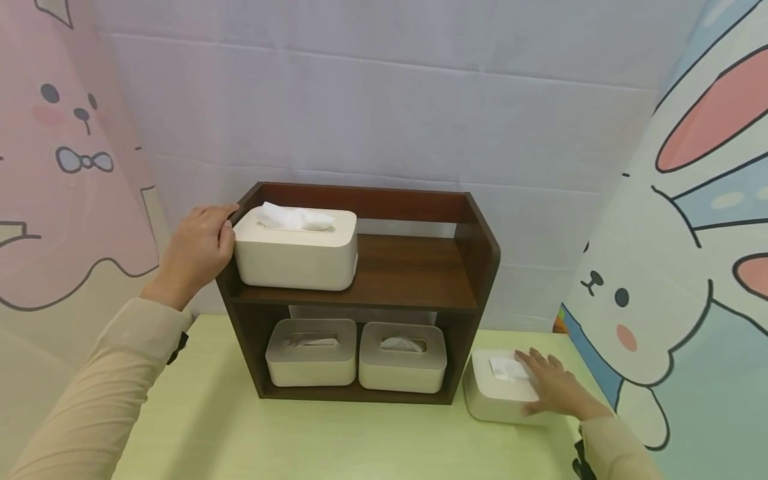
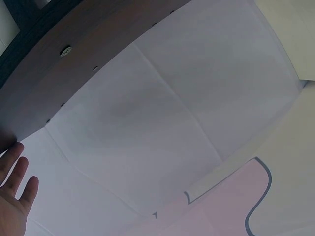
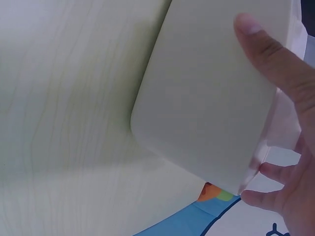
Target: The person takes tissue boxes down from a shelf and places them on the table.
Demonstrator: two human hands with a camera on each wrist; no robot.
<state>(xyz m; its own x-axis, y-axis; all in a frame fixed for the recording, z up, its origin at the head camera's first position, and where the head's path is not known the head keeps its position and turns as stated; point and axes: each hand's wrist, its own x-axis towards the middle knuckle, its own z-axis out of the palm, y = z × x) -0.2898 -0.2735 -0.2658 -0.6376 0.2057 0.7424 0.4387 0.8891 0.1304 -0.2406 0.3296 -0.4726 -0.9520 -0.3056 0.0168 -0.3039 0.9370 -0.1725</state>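
In the head view my left hand (image 1: 201,243) touches the upper left side of a dark brown two-tier shelf (image 1: 414,267); the left wrist view shows extended fingers (image 2: 17,174) against its side panel. A white tissue box (image 1: 294,257) with a tissue poking out sits on the upper tier at the left. Two more tissue boxes, a left one (image 1: 311,360) and a right one (image 1: 403,363), stand side by side on the lower tier. Beside the shelf at right, my right hand (image 1: 555,387) grips another tissue box (image 1: 498,397), its thumb (image 3: 268,54) on the front face and fingers spread over the top.
The shelf and the rightmost box stand on a pale yellow-green table (image 1: 360,440). Behind hangs a creased white cloth (image 1: 384,113). Cartoon-printed cloths flank the table, a pink one (image 1: 60,200) at left and a rabbit one (image 1: 666,300) close to the right hand.
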